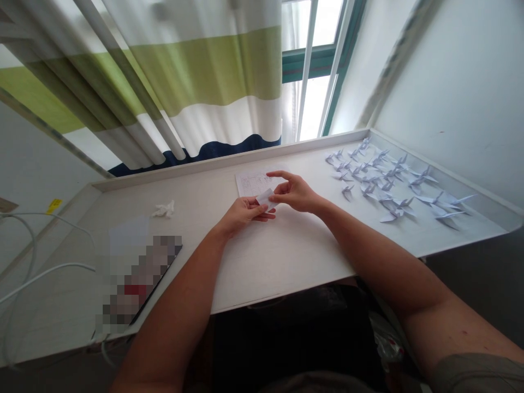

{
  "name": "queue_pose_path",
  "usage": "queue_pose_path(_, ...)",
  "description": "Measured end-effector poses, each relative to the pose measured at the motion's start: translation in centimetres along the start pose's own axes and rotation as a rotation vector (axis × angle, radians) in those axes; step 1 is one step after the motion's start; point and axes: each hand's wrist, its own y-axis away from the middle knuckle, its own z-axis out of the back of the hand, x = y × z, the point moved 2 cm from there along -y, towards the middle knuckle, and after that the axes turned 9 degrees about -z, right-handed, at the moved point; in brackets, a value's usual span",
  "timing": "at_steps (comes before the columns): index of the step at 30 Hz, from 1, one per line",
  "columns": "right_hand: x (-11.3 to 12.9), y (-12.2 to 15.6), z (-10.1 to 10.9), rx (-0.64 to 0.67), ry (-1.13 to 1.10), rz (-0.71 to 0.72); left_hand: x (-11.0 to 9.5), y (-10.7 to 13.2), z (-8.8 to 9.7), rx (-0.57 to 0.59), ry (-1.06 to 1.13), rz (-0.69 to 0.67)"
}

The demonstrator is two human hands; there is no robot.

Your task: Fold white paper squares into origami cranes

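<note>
At the left end of the desk (282,265), white cables (67,266) curve, and a blurred, blocky object (143,289) lies slantwise close to the front edge. Behind it, nearer to the back edge, is a crumpled white tissue (164,209). The left forearm reaches over the front edge, slanting forward and to the right. The left hand (244,213) is held with its fingers bent, and between the thumb and these fingers it grips a small folded paper (265,200), which is above the middle of the desk. Behind the paper, towards the back edge, lies a written sheet (248,184). The right forearm comes slanting to the left; the right hand (298,192) has its index finger stretched out and its thumb at the paper; whether it pinches, I cannot tell. Many paper cranes (387,185) stand from the back right corner along the right edge.
</note>
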Motion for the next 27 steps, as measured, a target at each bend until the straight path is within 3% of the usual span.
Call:
queue_pose_path(13, 0.16, 0.05, -0.03, -0.046, 0.086, 0.015, 0.15, 0.09, 0.04, 0.048, 0.031, 0.031)
queue_pose_path(27, 0.16, -0.24, -0.42, -0.039, 0.092, 0.119, -0.15, 0.1, 0.11, -0.016, 0.073, 0.018)
